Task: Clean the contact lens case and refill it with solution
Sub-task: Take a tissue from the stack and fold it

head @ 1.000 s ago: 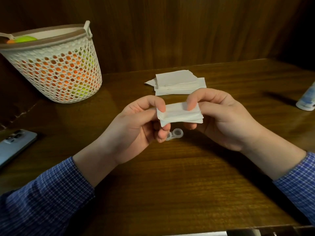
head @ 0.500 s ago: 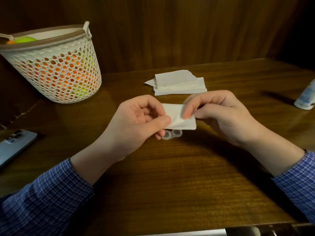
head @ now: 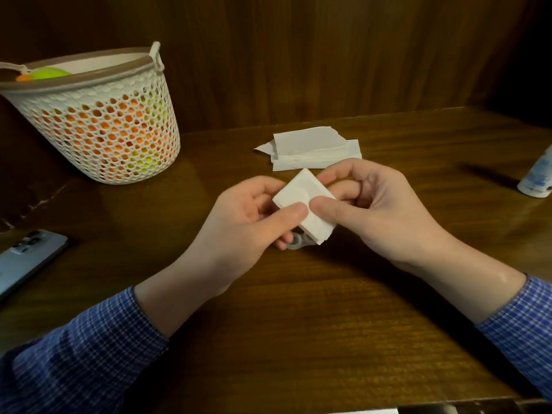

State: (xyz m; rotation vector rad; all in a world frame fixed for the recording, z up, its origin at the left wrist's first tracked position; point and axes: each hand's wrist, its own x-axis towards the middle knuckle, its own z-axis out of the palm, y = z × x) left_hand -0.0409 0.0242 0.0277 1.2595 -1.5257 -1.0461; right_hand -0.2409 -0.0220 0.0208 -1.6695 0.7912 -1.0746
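— Lens case [head: 296,244]? Where is it?
— It sits on the table [head: 328,339], near the middle. Only a bit of the clear case peeks out from under the hands and the paper.
— What are the hands doing?
— Both hold a folded white tissue [head: 304,204] just above the case. The left hand [head: 254,219] pinches it with thumb on top and fingers under. The right hand [head: 373,204] pinches the other side the same way. The tissue is tilted, one corner up, one corner down.
— Anything else?
— More tissues [head: 310,147] lie in a pile toward the back edge. A white basket [head: 98,127] stands at the back left corner. A phone [head: 27,258] lies at the left edge. A small bottle [head: 537,180] stands at the right edge.
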